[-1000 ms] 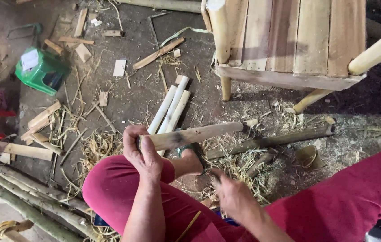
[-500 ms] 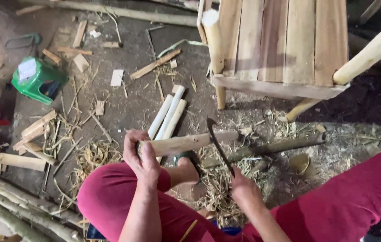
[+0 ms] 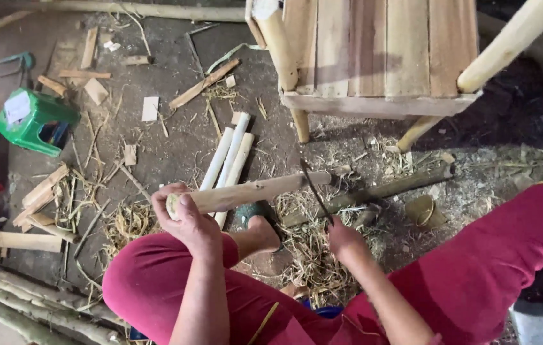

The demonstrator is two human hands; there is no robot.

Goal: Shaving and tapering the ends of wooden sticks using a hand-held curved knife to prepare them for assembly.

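While left hand (image 3: 185, 214) grips stick (image 3: 259, 190), right hand (image 3: 345, 239) raises knife (image 3: 315, 190)

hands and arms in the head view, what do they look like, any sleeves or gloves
Both hands are bare: no gloves, rings or watch show on the left hand or the right hand. Both forearms are uncovered as far as the picture shows, with no sleeve edge in view. Below them are red trousers.

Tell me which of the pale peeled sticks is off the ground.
The peeled stick gripped at its near end by the left hand. The right hand's blade meets it; the three others lie on the floor.
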